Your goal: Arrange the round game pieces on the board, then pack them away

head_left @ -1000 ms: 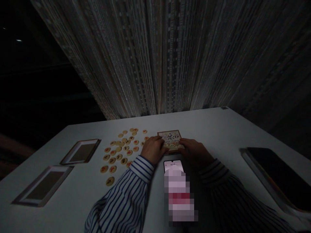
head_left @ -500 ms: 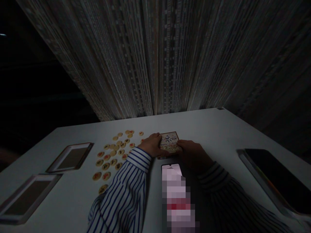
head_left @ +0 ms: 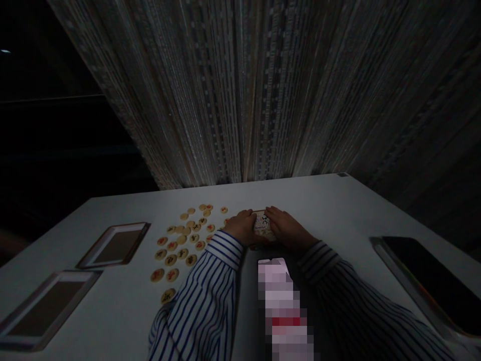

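Observation:
Both of my hands hold a small flat box [head_left: 262, 224] with printed black characters on its light top. My left hand [head_left: 240, 226] grips its left side, thumb along the near edge. Across its right part lies my right hand [head_left: 289, 229], fingers together and bent over the top, hiding much of the print. Several round wooden Chinese chess pieces [head_left: 181, 239], marked in red or black or blank, lie scattered left of my left hand. A lit phone [head_left: 280, 288], its screen pixelated, rests just below the box between my forearms.
Two shallow open trays, a farther one [head_left: 118, 244] and a nearer one [head_left: 47, 306], lie on the white table [head_left: 124, 306] at left. A large dark-screened device [head_left: 432, 283] lies at right. Behind the table hangs a string curtain [head_left: 240, 90]. A blurred shape shows at the left edge.
My right hand has moved left and over the box, covering more of its top. My left hand keeps its hold. The whole view has shifted slightly.

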The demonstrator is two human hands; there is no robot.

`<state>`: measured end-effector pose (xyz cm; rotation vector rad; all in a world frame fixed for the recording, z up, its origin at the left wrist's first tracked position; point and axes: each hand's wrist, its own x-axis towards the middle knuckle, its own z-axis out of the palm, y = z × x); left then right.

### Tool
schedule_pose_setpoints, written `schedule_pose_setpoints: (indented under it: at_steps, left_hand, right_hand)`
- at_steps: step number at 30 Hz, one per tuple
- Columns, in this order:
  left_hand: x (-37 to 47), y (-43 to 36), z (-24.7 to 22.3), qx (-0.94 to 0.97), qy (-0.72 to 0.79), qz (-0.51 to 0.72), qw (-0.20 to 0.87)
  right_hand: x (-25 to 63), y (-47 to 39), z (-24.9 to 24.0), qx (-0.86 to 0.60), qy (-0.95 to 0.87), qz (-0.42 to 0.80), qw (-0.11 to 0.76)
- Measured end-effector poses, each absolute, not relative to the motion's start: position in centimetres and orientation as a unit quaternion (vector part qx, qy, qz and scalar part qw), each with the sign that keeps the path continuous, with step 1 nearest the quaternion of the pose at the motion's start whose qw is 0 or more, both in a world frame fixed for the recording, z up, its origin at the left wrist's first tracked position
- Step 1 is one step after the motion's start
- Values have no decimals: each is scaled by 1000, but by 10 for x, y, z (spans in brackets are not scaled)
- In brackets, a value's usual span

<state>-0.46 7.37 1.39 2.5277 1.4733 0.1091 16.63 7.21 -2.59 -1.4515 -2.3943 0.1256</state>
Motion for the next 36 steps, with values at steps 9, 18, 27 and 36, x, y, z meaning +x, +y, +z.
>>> schedule_pose_setpoints:
  at_steps: [9, 18, 27, 36]
  left_hand:
    - [-11, 75, 15, 859, 494, 22, 134]
    - [-14, 81, 14, 860, 488, 32, 147]
    - [-16, 84, 23, 798, 589, 33, 123]
    - [-11, 80, 24, 764, 619, 5, 181]
  right_hand:
    - [168, 71, -27, -525, -826, 16, 207]
    - [180, 56, -16, -572, -808, 16, 140]
    - [179, 54, -16, -595, -787, 30, 157]
    - [178, 54, -12, -608, -778, 55, 150]
